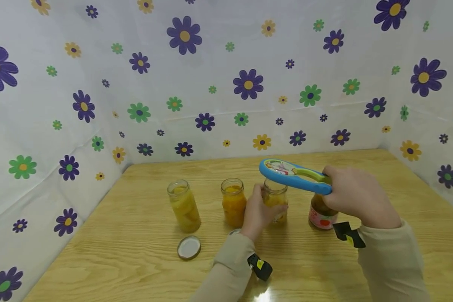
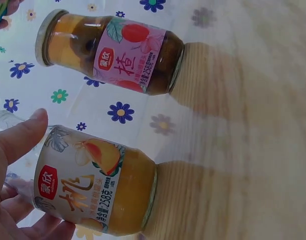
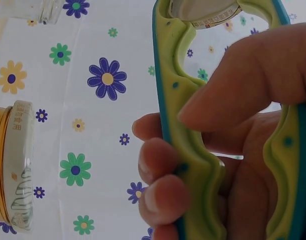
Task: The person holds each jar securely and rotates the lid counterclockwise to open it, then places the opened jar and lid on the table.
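Observation:
My left hand point(image 1: 260, 212) grips an open glass jar of canned peaches point(image 1: 276, 197) that stands upright on the table. In the left wrist view, thumb and fingers wrap the upper part of this peach jar point(image 2: 95, 182). My right hand point(image 1: 356, 193) holds a blue and green jar opener point(image 1: 298, 183) above and just right of that jar's mouth. A white-sided lid point(image 3: 213, 15) sits inside the opener's far end in the right wrist view. Right of the peach jar, partly behind my right hand, stands a lidded jar of hawthorn point(image 1: 322, 217) with a pink label.
Two more lidless jars stand to the left, one with pale yellow fruit point(image 1: 186, 212) and one with orange fruit point(image 1: 233, 205). A loose lid point(image 1: 189, 247) lies on the wooden table point(image 1: 136, 251). Another lid point(image 1: 234, 231) shows partly behind my left wrist. Flowered cloth point(image 1: 211, 63) encloses the table.

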Demonstrator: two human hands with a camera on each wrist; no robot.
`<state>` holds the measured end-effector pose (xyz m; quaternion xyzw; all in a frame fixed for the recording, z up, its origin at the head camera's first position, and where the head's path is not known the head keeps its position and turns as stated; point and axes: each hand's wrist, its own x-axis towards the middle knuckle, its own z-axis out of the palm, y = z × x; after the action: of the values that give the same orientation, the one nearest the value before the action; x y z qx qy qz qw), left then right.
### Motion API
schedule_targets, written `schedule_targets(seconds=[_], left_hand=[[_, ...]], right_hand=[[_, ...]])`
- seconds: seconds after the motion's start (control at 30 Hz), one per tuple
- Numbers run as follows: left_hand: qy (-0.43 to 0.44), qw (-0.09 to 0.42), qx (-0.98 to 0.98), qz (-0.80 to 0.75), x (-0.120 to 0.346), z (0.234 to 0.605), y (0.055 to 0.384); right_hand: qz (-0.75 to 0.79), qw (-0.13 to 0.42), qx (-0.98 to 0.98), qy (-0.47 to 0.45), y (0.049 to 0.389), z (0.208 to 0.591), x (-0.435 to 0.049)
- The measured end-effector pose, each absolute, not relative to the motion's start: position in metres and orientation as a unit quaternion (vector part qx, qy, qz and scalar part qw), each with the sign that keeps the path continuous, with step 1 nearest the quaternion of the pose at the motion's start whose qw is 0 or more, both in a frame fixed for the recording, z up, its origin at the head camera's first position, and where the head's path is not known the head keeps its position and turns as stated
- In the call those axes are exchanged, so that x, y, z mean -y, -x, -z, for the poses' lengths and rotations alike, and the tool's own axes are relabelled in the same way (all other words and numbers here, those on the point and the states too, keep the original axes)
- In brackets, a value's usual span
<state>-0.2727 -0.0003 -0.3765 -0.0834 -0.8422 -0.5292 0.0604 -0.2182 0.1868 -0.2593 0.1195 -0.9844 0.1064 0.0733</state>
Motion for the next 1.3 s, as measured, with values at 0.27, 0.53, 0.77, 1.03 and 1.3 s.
schedule_targets(seconds=[0.27, 0.53, 0.77, 1.03, 1.3], left_hand=[[0.080, 0.076, 0.863, 0.493, -0.003, 0.377, 0.277], [0.101, 0.079, 0.861, 0.493, -0.003, 0.380, 0.277], [0.113, 0.086, 0.863, 0.485, 0.003, 0.382, 0.278], [0.117, 0.067, 0.851, 0.507, 0.009, 0.382, 0.280], [0.121, 0.055, 0.849, 0.511, 0.009, 0.379, 0.279]], right_hand=[[-0.113, 0.067, 0.984, -0.124, 0.220, 0.259, -0.190], [-0.178, 0.074, 0.963, -0.190, 0.226, 0.270, -0.209], [-0.169, -0.031, 0.942, -0.288, 0.230, 0.294, -0.221], [-0.195, -0.144, 0.923, -0.298, 0.229, 0.335, -0.221], [-0.187, -0.128, 0.929, -0.292, 0.235, 0.356, -0.210]])
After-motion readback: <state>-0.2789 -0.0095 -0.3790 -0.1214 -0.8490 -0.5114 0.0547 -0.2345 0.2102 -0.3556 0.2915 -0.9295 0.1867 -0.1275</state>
